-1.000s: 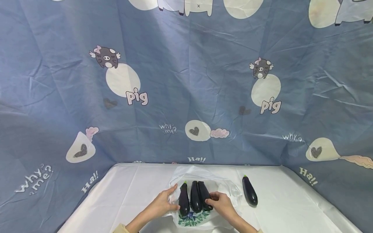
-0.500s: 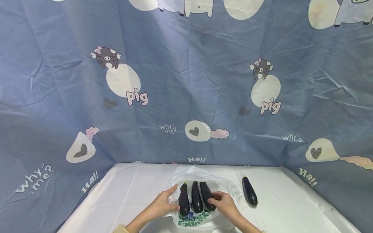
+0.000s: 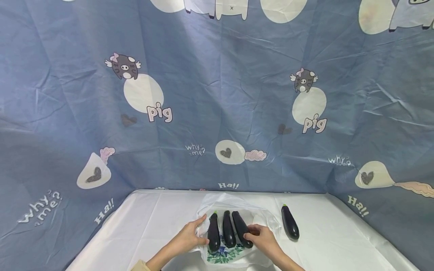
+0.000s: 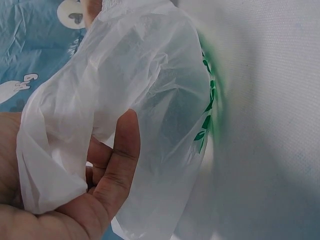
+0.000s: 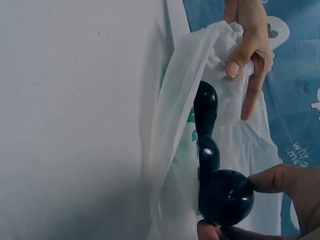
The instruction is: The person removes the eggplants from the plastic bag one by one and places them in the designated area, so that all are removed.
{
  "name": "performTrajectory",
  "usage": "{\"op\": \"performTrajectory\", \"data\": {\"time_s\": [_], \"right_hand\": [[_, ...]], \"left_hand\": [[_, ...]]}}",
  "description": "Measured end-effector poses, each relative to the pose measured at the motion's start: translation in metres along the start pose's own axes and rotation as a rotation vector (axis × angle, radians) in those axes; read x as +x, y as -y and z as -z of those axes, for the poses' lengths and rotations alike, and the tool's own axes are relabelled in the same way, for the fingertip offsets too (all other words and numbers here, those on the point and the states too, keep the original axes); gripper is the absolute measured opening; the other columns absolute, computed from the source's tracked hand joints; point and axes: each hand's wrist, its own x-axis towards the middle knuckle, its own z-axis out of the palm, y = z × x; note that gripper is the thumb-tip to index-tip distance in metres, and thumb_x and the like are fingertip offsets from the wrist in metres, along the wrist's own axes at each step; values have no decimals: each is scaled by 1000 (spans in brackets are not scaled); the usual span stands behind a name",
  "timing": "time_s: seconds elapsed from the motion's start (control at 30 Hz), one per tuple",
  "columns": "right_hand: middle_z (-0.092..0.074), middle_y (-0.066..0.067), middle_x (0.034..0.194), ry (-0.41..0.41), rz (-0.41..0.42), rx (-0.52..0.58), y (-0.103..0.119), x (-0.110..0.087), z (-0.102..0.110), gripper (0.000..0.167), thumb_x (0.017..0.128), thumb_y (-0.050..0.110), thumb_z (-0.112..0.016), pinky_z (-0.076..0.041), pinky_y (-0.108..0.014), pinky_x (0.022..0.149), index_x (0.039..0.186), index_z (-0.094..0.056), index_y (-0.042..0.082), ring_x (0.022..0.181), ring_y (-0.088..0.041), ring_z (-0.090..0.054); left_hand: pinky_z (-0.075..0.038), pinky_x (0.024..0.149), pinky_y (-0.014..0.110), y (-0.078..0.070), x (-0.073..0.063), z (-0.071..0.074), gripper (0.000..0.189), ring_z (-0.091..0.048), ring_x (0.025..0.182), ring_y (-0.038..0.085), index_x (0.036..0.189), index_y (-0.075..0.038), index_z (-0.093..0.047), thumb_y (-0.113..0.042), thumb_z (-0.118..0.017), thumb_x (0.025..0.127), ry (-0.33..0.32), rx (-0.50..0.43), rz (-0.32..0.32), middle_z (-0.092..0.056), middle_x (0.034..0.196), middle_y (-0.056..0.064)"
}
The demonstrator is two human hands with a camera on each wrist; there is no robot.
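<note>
A white plastic bag (image 3: 222, 201) with a green leaf print lies spread open on the table, with three dark eggplants inside. My left hand (image 3: 185, 238) holds the bag's left edge, close beside the left eggplant (image 3: 214, 235); in the left wrist view the film (image 4: 55, 165) folds over the palm. The middle eggplant (image 3: 228, 229) has no hand on it. With thumb and fingers, my right hand (image 3: 266, 241) pinches the right eggplant (image 3: 239, 224) near its thick lower end. That rounded end (image 5: 227, 197) shows between thumb and fingers in the right wrist view.
Another eggplant (image 3: 290, 223) lies outside the bag, to its right, on the white-covered table (image 3: 152, 210). A blue printed curtain (image 3: 190, 94) hangs behind the table and along both sides.
The right eggplant has shifted a little to the right with my right hand, widening its gap from the middle one. The left hand has stayed in place.
</note>
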Motion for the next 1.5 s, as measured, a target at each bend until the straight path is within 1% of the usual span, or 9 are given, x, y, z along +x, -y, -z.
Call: {"op": "performTrajectory", "data": {"time_s": [0.3, 0.63, 0.73, 0.9, 1.03, 1.13, 1.23, 1.33, 1.5], "right_hand": [[-73, -10, 98, 16, 19, 45, -3, -9, 4, 41, 78, 22, -72, -57, -36, 79, 110, -68, -4, 89, -20, -69], [-72, -8, 97, 6, -35, 1, -3, -14, 8, 41, 78, 22, -72, -57, -38, 79, 111, -67, -3, 88, -20, -68], [-72, -8, 97, 15, -32, 4, -3, -17, 11, 41, 79, 22, -72, -57, -38, 78, 111, -67, -3, 88, -20, -68], [-72, -8, 99, 24, -10, 2, -1, -20, 16, 41, 79, 22, -72, -57, -37, 77, 112, -67, -2, 88, -20, -68], [-72, -8, 99, 34, -19, 0, 2, -22, 21, 42, 79, 22, -71, -57, -38, 77, 113, -67, -2, 88, -20, -68], [-72, -8, 99, 64, -37, 15, 2, -25, 23, 43, 79, 22, -70, -57, -37, 75, 115, -65, -3, 88, -20, -68], [-72, -9, 100, 95, -41, 34, 2, -28, 24, 44, 80, 21, -70, -57, -36, 73, 116, -65, -4, 87, -19, -67], [-72, -10, 100, 106, -22, 50, 3, -30, 23, 43, 81, 21, -69, -56, -35, 73, 115, -65, -4, 87, -18, -68], [-72, -11, 102, 119, 4, 62, 6, -35, 24, 42, 80, 19, -70, -56, -35, 75, 115, -65, -5, 88, -19, -68]], "left_hand": [[-40, 101, 59, 0, -1, 0, 86, -49, 125, 44, 142, 10, -37, -12, -79, 71, 2, -9, 0, -46, 137, 36], [-38, 102, 59, 1, 0, -1, 86, -46, 128, 46, 142, 11, -37, -13, -79, 72, 0, -8, -7, -44, 139, 35], [-38, 102, 59, 1, 0, 0, 86, -45, 129, 47, 142, 10, -36, -13, -79, 72, 3, -9, -4, -44, 140, 35], [-43, 99, 56, 0, 0, 1, 86, -50, 124, 42, 143, 10, -36, -13, -79, 73, 9, -19, 7, -44, 139, 36], [-46, 95, 52, -1, 0, 1, 87, -54, 118, 37, 143, 10, -35, -13, -79, 72, 8, -18, 13, -46, 137, 36], [-45, 97, 54, -1, 0, 1, 87, -53, 120, 40, 143, 10, -35, -13, -80, 72, 8, -16, 19, -46, 137, 36], [-41, 100, 58, -1, 0, 1, 86, -48, 126, 46, 143, 10, -35, -13, -80, 73, 10, -16, 19, -45, 138, 36], [-38, 102, 60, -1, 0, 1, 86, -44, 129, 48, 143, 10, -35, -13, -79, 73, 9, -17, 17, -44, 139, 36], [-38, 102, 60, 0, 0, 0, 87, -44, 128, 49, 143, 10, -35, -13, -80, 72, 5, -12, 27, -45, 138, 36]]}}
